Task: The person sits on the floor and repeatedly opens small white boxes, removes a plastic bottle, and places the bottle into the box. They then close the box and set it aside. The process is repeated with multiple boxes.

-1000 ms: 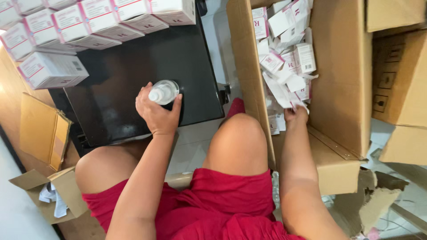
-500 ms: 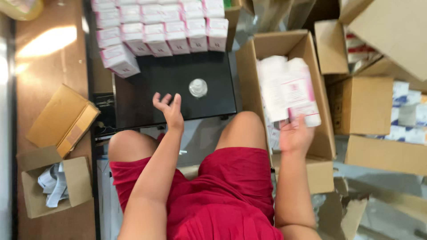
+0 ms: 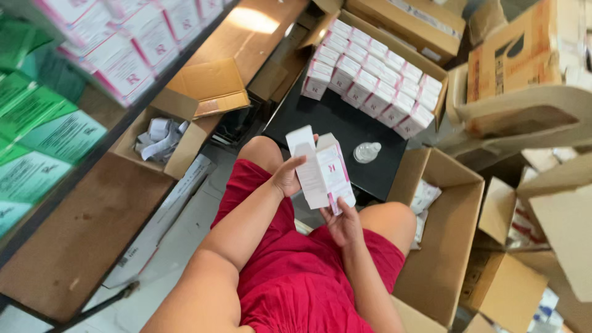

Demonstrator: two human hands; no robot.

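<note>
I hold a white and pink carton [image 3: 320,168] in front of my knees with both hands. Its top flap stands open. My left hand [image 3: 288,177] grips its left side, and my right hand [image 3: 343,223] supports it from below. A small clear bottle with a white cap [image 3: 366,152] stands by itself on the black surface [image 3: 333,120] just beyond the carton. Rows of closed white and pink cartons [image 3: 376,92] stand at the far end of that surface.
A large open cardboard box [image 3: 439,246] with flat white cartons [image 3: 424,198] sits to my right. A small box of crumpled paper [image 3: 159,137] lies to my left. More cartons line a shelf [image 3: 117,55] at upper left. Several cardboard boxes [image 3: 524,61] stack at right.
My left hand let go of the bottle, which now stands on the black surface. My right hand brought a carton out of the big box, and both hands now hold it opened up.
</note>
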